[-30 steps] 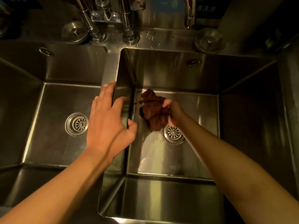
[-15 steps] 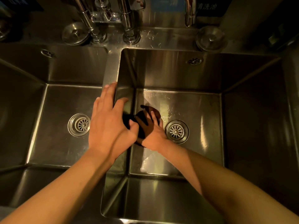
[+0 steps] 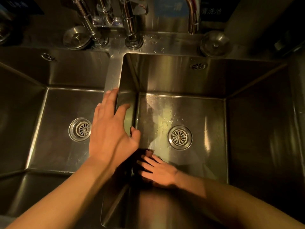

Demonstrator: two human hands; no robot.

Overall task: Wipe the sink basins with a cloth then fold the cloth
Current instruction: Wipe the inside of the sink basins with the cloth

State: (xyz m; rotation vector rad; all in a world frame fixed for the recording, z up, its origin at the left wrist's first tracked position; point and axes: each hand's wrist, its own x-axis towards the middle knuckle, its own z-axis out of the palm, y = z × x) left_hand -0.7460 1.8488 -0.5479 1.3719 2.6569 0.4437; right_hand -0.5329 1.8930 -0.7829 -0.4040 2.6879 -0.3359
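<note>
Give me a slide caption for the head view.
Right hand presses cloth on right basin floor; left hand braces on divider.

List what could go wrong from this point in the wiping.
1. The right hand presses the dark cloth flat in the near-left corner of the right basin; the far floor and walls may get skipped.
2. The left hand leans on the divider, which shows water drops further back; it could slip.
3. The left basin might be forgotten.
</note>
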